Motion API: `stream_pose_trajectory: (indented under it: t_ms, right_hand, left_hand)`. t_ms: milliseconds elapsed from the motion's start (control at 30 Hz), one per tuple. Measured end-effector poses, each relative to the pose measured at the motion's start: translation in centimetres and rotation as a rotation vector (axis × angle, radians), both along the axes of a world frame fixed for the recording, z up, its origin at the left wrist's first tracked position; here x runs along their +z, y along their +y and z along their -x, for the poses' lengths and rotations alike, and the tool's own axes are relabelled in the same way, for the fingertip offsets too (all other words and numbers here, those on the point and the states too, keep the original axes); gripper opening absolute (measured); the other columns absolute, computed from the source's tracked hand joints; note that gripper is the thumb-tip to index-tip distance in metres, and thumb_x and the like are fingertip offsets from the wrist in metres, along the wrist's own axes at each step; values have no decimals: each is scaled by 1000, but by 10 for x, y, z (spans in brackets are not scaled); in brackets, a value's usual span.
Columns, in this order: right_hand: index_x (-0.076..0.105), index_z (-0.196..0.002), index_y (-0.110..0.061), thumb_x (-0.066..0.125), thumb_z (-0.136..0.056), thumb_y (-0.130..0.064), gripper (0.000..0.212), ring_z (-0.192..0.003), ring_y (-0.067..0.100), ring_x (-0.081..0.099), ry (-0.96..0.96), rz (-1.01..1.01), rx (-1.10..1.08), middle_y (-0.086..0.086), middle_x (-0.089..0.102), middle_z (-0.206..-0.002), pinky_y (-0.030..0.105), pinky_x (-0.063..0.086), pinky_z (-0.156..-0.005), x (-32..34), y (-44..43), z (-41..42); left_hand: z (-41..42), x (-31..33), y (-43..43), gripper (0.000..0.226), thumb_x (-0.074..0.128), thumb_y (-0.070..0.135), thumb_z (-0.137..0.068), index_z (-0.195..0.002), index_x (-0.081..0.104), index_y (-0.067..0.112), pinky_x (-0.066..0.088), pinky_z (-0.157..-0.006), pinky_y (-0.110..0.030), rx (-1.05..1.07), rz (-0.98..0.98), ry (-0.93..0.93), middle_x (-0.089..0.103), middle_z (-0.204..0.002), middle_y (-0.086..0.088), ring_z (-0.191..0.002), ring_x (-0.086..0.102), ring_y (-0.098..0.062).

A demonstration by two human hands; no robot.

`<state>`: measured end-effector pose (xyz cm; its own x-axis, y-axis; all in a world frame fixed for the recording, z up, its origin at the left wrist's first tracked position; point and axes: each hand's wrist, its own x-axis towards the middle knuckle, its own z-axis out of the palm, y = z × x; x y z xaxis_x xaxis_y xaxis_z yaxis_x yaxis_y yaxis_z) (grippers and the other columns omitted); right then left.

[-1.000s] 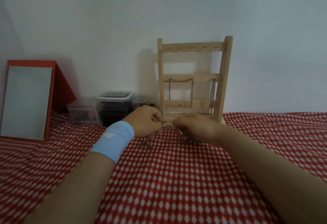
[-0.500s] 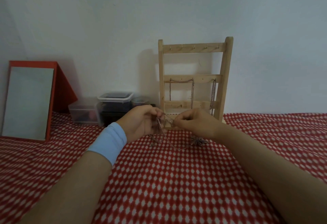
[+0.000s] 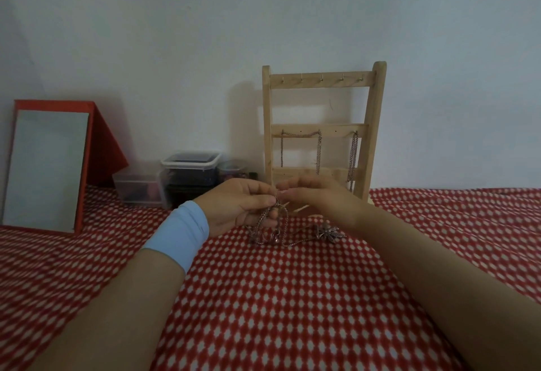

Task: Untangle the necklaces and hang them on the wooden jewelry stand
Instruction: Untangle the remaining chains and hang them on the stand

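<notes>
Left hand [image 3: 234, 209] and right hand [image 3: 319, 199] were pinched together on the tangled necklaces [image 3: 270, 228], which had been lifted partly off the worktop [image 3: 292, 297] toward twelve o'clock; the knot was judged unresolved.

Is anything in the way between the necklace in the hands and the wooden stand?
Nothing visible does. The left hand and right hand pinch the necklace just in front of the stand; its top hooks are bare. Other chains hang lower down.
</notes>
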<state>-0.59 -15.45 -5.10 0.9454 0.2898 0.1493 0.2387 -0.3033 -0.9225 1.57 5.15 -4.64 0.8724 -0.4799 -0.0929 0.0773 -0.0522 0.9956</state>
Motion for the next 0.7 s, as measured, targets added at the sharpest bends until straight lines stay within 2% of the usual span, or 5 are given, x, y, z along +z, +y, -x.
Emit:
stream_pose_trajectory:
  t_ms: [100, 300, 433, 567, 700]
  right_hand:
    - [64, -121, -14, 77, -88, -11, 36, -86, 19, 76, 40, -30, 24, 6, 79, -96, 27, 61, -80, 0, 2, 1]
    - [64, -105, -10, 72, -92, -7, 15, -55, 11, 65, 15, -33, -30, -1, 74, -73, 18, 50, -50, -4, -3, -1]
    - [71, -97, -12, 73, -92, -11, 6, -60, 12, 66, -56, 52, -76, 1, 75, -80, 23, 56, -60, -10, -3, -6]
    - [78, -83, -24, 78, -88, -27, 6, -73, -1, 67, -205, 258, -217, -10, 75, -81, 23, 58, -77, -18, -2, -10]
    - [80, -80, -22, 77, -88, -30, 12, -73, -1, 69, -211, 245, -246, -11, 76, -76, 20, 57, -73, -22, 2, -9]
  left_hand:
    - [-1, 0, -3, 16, 60, 2, -93, -107, 68, 1, 61, -67, -27, 13, -50, -47, 72, -84, -14, -74, 71, -18]
    - [-3, -3, 0, 20, 63, 2, -91, -110, 68, 4, 59, -68, -28, -18, -135, -39, 74, -91, -10, -77, 70, -16]
    - [-4, -9, -3, 17, 62, 2, -92, -106, 70, 3, 57, -66, -26, -7, -142, -60, 73, -84, -8, -71, 67, -15]
    - [-7, -17, -7, 16, 59, 7, -95, -105, 71, 5, 57, -67, -28, 38, -154, -73, 73, -85, -7, -71, 66, -15]
    - [-6, -24, -14, 17, 57, 10, -97, -104, 71, 4, 58, -66, -29, 121, -135, -121, 73, -84, -8, -67, 66, -15]
